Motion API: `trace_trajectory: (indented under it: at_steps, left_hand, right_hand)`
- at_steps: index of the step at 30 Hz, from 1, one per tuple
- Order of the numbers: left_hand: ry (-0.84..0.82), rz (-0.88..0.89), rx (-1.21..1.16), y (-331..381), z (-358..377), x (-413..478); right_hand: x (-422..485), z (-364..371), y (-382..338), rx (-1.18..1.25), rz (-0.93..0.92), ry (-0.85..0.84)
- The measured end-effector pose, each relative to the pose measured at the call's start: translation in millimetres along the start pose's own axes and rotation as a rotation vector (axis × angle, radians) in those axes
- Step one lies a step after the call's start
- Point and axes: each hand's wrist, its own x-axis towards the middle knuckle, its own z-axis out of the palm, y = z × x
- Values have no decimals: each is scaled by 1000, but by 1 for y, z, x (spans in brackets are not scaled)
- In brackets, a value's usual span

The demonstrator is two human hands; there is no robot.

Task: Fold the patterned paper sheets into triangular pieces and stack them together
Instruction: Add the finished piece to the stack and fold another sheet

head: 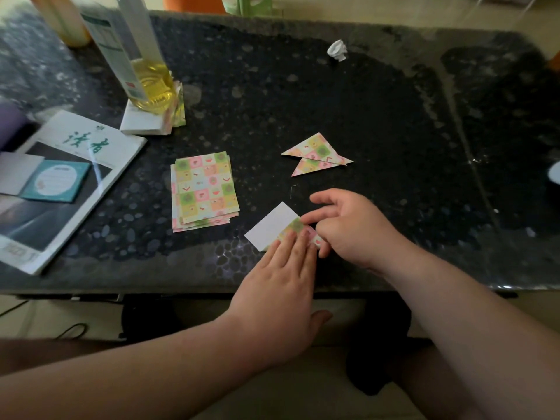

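The sheet [277, 227] I am folding lies flat on the desk [333, 101] near its front edge, right under both my hands. My left hand [278, 286] lies open and flat, its fingertips [292, 237] pressing down on the folded-over patterned corner; it grips nothing, it only pins the paper. My right hand [348, 228] is curled at the sheet's right end, thumb and forefinger pinching the folded edge, the other fingers loosely spread above the desk.

My fingers cover most of the fold, so I cannot tell how far the crease runs or where the right corner of the sheet ends. The thumb of my right hand is tucked out of sight.

The sheet shows its plain white back toward the left, with a flap of the printed side turned over it: small squares in green, pink and yellow. The stack of unfolded sheets [204, 190] lies well to the left of my hands, pattern up, edges slightly fanned. Two finished triangles [316, 154] lie farther back on the desk, beyond my right hand, one overlapping the other, tips pointing right. A bottle [142, 56] of yellow liquid stands at the back left, its top cut off by the picture's edge.
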Motion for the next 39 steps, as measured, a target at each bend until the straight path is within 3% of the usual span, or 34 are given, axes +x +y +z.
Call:
trace_trajectory:
  at_steps: [39]
  left_hand:
    - [4, -26, -80, -3, 0, 4]
  right_hand:
    - [-3, -3, 3, -22, -39, -10]
